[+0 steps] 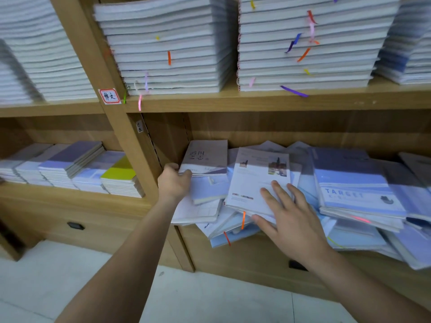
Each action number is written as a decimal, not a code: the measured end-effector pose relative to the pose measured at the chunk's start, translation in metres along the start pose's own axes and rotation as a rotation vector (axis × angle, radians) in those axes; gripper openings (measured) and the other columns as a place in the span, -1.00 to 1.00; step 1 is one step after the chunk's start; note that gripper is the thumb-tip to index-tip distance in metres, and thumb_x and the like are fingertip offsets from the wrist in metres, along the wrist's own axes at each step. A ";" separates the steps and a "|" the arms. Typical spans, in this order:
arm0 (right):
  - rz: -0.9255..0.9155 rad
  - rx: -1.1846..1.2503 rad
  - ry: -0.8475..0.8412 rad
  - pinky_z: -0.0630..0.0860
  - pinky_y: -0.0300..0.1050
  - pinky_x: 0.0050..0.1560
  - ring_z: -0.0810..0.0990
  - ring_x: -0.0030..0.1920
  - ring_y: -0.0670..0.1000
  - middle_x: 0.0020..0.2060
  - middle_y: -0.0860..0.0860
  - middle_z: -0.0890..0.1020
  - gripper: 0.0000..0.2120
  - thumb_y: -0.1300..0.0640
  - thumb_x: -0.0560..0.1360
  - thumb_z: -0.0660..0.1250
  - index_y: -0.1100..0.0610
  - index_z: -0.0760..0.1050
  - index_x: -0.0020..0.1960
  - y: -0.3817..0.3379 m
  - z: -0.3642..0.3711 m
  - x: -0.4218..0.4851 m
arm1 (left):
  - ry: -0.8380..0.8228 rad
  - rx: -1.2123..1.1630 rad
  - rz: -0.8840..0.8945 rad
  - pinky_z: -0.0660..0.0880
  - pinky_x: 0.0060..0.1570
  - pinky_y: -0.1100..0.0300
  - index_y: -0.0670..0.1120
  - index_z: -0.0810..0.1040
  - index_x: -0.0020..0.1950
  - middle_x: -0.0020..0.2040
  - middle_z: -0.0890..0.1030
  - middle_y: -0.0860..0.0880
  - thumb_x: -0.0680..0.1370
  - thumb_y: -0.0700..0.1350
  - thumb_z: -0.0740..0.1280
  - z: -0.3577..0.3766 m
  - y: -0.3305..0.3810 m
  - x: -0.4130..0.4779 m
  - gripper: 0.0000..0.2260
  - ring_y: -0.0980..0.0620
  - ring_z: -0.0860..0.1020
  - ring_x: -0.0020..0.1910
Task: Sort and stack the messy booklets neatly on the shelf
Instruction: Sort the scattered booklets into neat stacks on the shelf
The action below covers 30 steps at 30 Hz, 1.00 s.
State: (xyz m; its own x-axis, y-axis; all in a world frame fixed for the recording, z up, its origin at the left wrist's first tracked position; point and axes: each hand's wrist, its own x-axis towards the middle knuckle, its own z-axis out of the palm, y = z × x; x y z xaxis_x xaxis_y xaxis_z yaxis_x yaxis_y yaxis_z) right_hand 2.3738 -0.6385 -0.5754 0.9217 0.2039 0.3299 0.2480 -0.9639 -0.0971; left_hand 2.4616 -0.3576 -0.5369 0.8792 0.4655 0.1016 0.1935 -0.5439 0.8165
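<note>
Pinches grey booklet (205, 159) corner with curled left hand (173, 183), rests flat, spread right hand (289, 217) on photo-cover booklet (256, 178) atop messy pile (356, 238) centre-right of frame; risks tugging overhanging pile off shelf (268, 127).

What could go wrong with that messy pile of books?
1. Several lower booklets hang over the front of the shelf; a nudge might tip them onto the floor.
2. The left hand grips the grey booklet, which lies on others; pulling it could drag those along.
3. The right hand presses flat on the tilted white booklet, which may slip.
</note>
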 end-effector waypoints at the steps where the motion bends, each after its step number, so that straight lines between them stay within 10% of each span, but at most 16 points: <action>1: 0.001 0.002 0.002 0.57 0.18 0.19 0.39 0.43 0.26 0.46 0.05 0.44 -0.32 -0.39 0.53 0.01 0.00 0.43 0.45 0.000 0.000 -0.001 | -0.020 -0.022 -0.008 0.42 0.03 0.15 -0.18 0.37 0.43 0.22 0.57 -0.15 0.61 -0.02 0.32 0.002 0.005 0.000 -0.56 -0.18 0.53 0.18; 16: -0.019 -0.024 0.036 0.57 0.22 0.10 0.44 0.36 0.30 0.42 0.10 0.49 -0.34 -0.34 0.53 0.04 0.05 0.49 0.41 0.000 0.002 -0.001 | -0.003 -0.119 0.036 0.53 -0.22 0.13 -0.09 0.61 0.06 -0.13 0.69 -0.06 0.41 0.07 0.39 -0.015 -0.011 -0.018 -0.68 -0.11 0.65 -0.13; 22: -0.016 -0.004 0.002 0.55 0.22 0.09 0.43 0.36 0.32 0.41 0.12 0.49 -0.33 -0.33 0.53 0.02 0.05 0.49 0.41 -0.002 -0.002 -0.002 | -0.182 -0.247 -0.073 0.29 -0.40 0.17 -0.15 0.51 -0.27 -0.43 0.48 -0.03 0.51 -0.12 0.38 -0.033 -0.014 -0.066 -0.81 0.00 0.37 -0.45; 30: -0.022 0.056 -0.097 0.37 0.16 0.41 0.11 0.56 0.23 0.59 0.03 0.20 -0.21 -0.40 0.50 -0.19 -0.04 0.20 0.59 0.002 -0.011 -0.005 | -0.053 -0.360 0.112 0.50 -0.49 0.12 -0.14 0.45 0.07 -0.30 0.59 -0.24 0.66 -0.21 0.20 -0.048 0.006 -0.097 -0.94 0.00 0.52 -0.50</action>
State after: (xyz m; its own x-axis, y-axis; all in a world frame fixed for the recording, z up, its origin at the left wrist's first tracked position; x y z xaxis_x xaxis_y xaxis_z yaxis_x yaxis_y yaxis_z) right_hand 2.3668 -0.6430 -0.5672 0.9397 0.2435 0.2403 0.2826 -0.9483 -0.1442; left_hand 2.3566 -0.3726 -0.5143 0.9092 0.3753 0.1802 -0.0625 -0.3049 0.9503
